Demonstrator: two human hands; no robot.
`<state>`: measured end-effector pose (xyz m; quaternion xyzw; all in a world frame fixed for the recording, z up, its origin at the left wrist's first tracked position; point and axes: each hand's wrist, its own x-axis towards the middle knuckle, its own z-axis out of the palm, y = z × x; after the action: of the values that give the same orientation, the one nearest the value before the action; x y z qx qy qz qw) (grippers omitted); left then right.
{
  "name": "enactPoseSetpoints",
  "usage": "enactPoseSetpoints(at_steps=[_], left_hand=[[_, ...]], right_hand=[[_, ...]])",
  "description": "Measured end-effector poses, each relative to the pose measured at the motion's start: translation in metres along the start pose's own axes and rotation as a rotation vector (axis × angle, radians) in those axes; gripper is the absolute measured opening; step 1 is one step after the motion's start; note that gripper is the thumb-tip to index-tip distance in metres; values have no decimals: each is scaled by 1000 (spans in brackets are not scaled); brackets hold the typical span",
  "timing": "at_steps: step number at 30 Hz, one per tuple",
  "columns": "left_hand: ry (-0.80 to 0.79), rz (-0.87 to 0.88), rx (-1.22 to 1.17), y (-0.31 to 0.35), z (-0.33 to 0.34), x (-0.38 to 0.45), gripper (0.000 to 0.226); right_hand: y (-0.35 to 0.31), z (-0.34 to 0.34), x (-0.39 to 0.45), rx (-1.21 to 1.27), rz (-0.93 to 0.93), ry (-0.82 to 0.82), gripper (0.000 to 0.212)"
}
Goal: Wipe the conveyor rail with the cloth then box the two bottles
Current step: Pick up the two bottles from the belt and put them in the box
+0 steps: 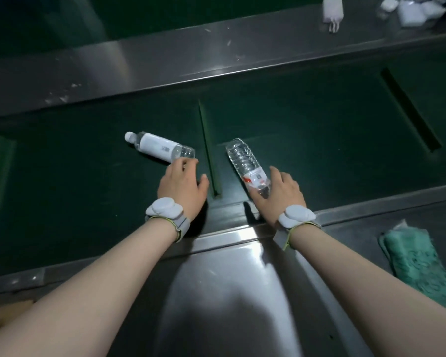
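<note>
The green cloth (420, 264) lies set down at lower right on the steel counter (229, 292), so wiping looks finished. Mid-frame on the belt, the left hand (182, 188) reaches open-fingered, touching the labelled bottle (160, 146); the right hand (281, 194) curls around the clear bottle (246, 163). Boxing remains.

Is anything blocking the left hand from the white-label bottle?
Nothing visible. The left hand is already at the base end of the white-label bottle lying on the green belt. The raised cleat sits to its right, between the two bottles.
</note>
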<state>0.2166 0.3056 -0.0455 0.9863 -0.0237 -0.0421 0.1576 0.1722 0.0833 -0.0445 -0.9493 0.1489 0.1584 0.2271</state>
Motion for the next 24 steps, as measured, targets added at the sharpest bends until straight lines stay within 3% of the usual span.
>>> enactPoseSetpoints(at_steps=[4,7,9,11,12,14,17,19,24], left_hand=[[19,8,21,-15,9,31,43],[65,-77,-35,-32,15,50,51],[119,-309,-167,-35,10,68,68],[173,-702,-303,-42,2,91,90],[148,-882,-374,-47,-2,100,98],[47,-1063,-646,-55,-4,111,104],[-36,-1058,-942,-62,3,114,88],[-59,-1001,-919,-64,2,110,78],[-191,-908,-866,-74,-6,70,94]], right_hand=[[-16,20,19,-29,75,-47,96],[-22,35,28,-43,120,-50,90],[-18,38,27,-44,132,-21,77],[-17,41,25,-27,133,15,65],[-18,42,24,-15,125,33,63],[-20,39,19,9,101,65,60],[-26,31,14,24,47,116,62],[-31,24,11,18,9,122,64],[-49,3,-2,-20,-40,103,67]])
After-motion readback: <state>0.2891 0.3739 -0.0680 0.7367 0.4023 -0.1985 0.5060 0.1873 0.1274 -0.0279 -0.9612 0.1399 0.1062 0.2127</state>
